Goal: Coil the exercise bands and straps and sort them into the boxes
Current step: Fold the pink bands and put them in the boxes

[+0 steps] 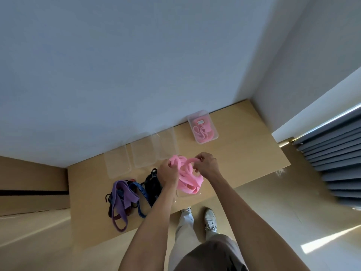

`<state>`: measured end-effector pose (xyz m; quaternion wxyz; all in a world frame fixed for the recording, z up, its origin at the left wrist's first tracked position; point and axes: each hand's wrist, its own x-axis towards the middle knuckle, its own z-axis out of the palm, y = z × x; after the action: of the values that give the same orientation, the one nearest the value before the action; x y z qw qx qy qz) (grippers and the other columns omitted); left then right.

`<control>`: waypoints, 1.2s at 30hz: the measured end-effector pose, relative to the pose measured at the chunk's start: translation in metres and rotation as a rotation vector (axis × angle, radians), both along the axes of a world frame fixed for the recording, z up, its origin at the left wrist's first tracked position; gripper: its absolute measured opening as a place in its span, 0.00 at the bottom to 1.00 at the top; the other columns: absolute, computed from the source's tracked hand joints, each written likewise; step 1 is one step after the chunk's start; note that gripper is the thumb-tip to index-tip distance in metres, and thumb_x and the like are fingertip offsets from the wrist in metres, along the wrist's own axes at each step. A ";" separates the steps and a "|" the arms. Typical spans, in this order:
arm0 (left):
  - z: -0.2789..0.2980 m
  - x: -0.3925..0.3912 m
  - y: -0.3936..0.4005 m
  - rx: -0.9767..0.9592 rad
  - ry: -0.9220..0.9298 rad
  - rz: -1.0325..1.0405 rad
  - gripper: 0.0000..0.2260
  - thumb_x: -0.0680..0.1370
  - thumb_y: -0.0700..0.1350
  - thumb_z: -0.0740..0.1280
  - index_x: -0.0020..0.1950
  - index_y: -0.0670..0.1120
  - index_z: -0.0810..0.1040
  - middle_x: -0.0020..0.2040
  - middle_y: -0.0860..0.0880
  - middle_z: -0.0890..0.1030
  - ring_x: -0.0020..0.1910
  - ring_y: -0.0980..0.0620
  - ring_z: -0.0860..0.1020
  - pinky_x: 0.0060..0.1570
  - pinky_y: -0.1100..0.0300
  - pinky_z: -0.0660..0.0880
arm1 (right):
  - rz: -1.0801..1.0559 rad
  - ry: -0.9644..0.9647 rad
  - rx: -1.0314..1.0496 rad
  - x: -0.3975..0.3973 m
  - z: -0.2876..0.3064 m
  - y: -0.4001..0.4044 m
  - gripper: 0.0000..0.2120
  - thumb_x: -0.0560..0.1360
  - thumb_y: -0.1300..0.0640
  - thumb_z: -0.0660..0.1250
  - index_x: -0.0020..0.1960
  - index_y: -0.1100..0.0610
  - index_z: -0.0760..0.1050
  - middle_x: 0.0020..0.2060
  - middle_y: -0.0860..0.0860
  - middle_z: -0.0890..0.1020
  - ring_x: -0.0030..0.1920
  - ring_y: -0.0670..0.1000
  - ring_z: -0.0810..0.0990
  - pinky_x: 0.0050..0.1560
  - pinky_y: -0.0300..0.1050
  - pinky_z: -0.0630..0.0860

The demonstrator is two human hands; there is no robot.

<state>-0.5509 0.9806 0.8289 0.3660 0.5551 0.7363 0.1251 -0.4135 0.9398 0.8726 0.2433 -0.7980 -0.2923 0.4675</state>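
A pink band hangs in loose loops between my hands above the wooden table. My left hand grips its left loops, and my right hand pinches a loop at the top right. To the left on the table lie a purple band, a blue striped strap and a black strap bundle. A clear box at the back holds coiled pink bands. Three clear boxes stand along the wall: one at the left, one in the middle and one at the right.
The table stands against a white wall in a corner. Grey blinds hang at the right. My legs and white shoes are at the table's front edge. A clear container shows partly under the pink band.
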 end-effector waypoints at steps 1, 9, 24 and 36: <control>0.002 0.000 0.003 -0.008 -0.003 -0.017 0.15 0.82 0.49 0.64 0.47 0.39 0.82 0.42 0.44 0.82 0.40 0.45 0.80 0.38 0.57 0.74 | 0.010 0.019 -0.006 0.001 0.002 -0.001 0.09 0.69 0.67 0.66 0.47 0.59 0.81 0.40 0.55 0.86 0.44 0.56 0.84 0.47 0.49 0.80; 0.056 -0.010 0.010 0.024 -0.396 -0.163 0.03 0.73 0.36 0.70 0.40 0.44 0.80 0.36 0.45 0.80 0.34 0.53 0.76 0.37 0.56 0.74 | -0.084 0.139 0.152 0.012 0.031 -0.004 0.11 0.72 0.63 0.69 0.53 0.58 0.85 0.35 0.51 0.84 0.37 0.50 0.81 0.39 0.45 0.77; 0.233 0.015 -0.013 0.262 -0.506 -0.165 0.05 0.73 0.42 0.71 0.39 0.41 0.79 0.39 0.41 0.83 0.41 0.37 0.81 0.42 0.45 0.79 | 0.033 0.237 0.677 0.027 0.176 0.012 0.04 0.69 0.64 0.76 0.41 0.61 0.81 0.35 0.52 0.83 0.37 0.49 0.80 0.43 0.47 0.79; 0.277 0.030 0.005 0.507 -0.126 -0.420 0.09 0.71 0.39 0.67 0.45 0.53 0.80 0.37 0.54 0.82 0.40 0.51 0.81 0.40 0.57 0.78 | -0.220 0.344 0.880 -0.009 0.172 0.003 0.11 0.79 0.52 0.67 0.42 0.57 0.81 0.33 0.49 0.83 0.35 0.47 0.82 0.37 0.40 0.76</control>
<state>-0.5209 0.9854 1.1060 0.2789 0.7593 0.5272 0.2603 -0.4221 0.9426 1.0443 0.6505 -0.5567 -0.3315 0.3963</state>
